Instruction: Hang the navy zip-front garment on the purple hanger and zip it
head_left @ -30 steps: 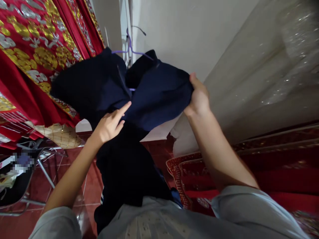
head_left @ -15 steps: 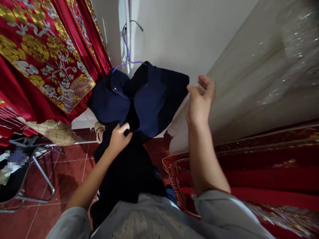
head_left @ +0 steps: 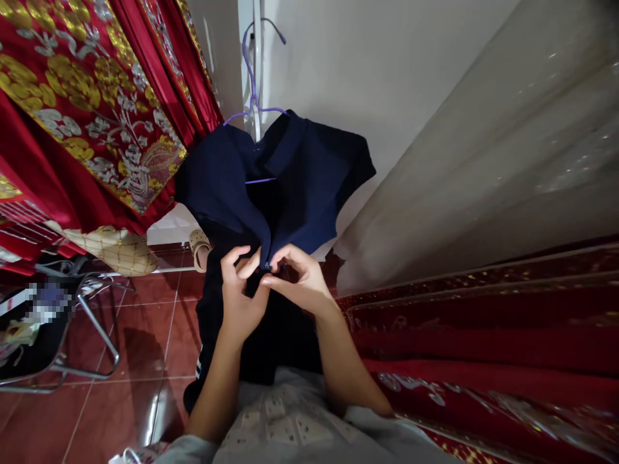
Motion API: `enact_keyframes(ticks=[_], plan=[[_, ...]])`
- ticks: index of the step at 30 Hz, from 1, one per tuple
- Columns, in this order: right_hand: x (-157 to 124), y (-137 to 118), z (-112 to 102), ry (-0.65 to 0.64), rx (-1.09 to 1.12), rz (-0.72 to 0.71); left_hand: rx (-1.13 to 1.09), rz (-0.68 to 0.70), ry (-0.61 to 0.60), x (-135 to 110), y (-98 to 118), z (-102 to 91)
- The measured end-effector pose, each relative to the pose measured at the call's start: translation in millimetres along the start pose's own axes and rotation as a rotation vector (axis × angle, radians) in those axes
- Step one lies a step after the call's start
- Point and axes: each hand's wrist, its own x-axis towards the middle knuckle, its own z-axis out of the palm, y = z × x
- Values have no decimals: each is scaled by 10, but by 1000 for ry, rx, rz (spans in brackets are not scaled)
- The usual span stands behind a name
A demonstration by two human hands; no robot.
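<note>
A navy short-sleeved shirt (head_left: 309, 167) hangs on a purple wire hanger (head_left: 252, 96) in front of me. Its neck opening gapes, and a stretch of the hanger shows inside it. Where the two front edges meet, a small shiny button or snap (head_left: 267, 265) is visible between my hands. My left hand (head_left: 242, 290) pinches the front edge from the left, its fingers curled. From the other side, my right hand (head_left: 302, 280) closes thumb and forefinger on the same edge. The fingertips of both hands almost touch.
Red cloth with gold and silver embroidery (head_left: 120, 109) hangs at the left. A black folding chair (head_left: 43, 348) with things on it stands on the red tiled floor (head_left: 140, 335). Translucent sheeting (head_left: 459, 180) and red garments (head_left: 459, 335) line the right side.
My right hand has come from the shirt's right sleeve down to the front edge beside my left hand. The front edges have drawn together, and the shirt hangs straighter.
</note>
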Motion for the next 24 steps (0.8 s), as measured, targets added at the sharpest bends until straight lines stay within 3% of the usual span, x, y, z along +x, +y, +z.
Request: enact_keyframes(ticks=[5,12,15,20,24], plan=[[-26,80,92,69,2,16,-206,-111,-33,-23,11,68],[6,183,52,101,-149,-98,-228,-233,113,52,-46,88],[11,272,73,144,-218,-131,-239,-229,167,50,-66,123],[6,375,73,204,-240,-158,-125,-199,122,28,-72,140],[389,257,-72,233,-305,-277,77,-64,54,11,-42,138]])
